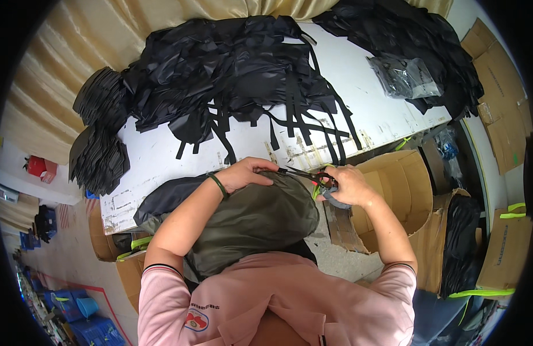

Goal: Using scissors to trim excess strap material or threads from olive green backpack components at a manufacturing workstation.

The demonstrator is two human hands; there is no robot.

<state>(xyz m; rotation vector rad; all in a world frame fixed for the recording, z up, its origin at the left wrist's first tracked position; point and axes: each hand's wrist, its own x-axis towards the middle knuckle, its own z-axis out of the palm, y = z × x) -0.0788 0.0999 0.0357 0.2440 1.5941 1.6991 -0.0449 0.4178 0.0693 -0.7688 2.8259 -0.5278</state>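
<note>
A bulky olive-green fabric bag lies across my lap against the table's near edge. My left hand is closed on the top edge of the bag, thumb and fingers pinched together. In my right hand is a pair of scissors, its dark blades pointing left and a little apart. The tips reach a small black strap end just beside my left fingertips. A bit of yellow-green cord shows by my right fingers; whether they hold it I cannot tell. Dark fabric lies left of the bag.
Black fabric pieces with straps cover much of the white table. Stacked black panels sit at its left end. A clear plastic packet lies at the right. Open cardboard boxes stand by my right arm.
</note>
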